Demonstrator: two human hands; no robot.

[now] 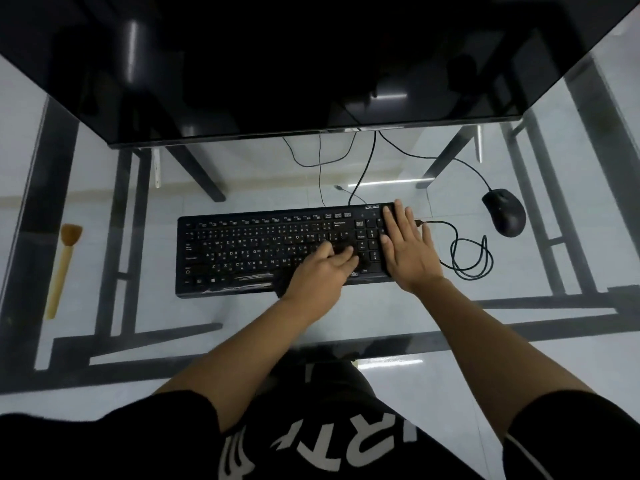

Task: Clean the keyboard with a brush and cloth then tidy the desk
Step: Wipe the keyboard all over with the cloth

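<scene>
The keyboard (249, 251) lay flat near the middle of the glass desk (311, 317), in front of the monitor (277, 64). The right hand (407, 251) rested flat on its right end, fingers straight and together, steadying it. The left hand (320, 270) pressed down on the keys just beside it, fingers spread over a dark shape (362, 261) (possibly the cloth; it could not be told from the black keys). Whether those fingers gripped anything could not be determined.

Risks noted:
- Heavy downward pressure could dislodge a keycap.
- On smooth glass the keyboard could slide if the right hand lifted.
- A sideways push could drag the loose cable coil (471, 258), near the right hand, toward the mouse (504, 211).

The brush (64, 261) lay well apart at the desk's left edge, untouched, and could be knocked off when reached for.
</scene>
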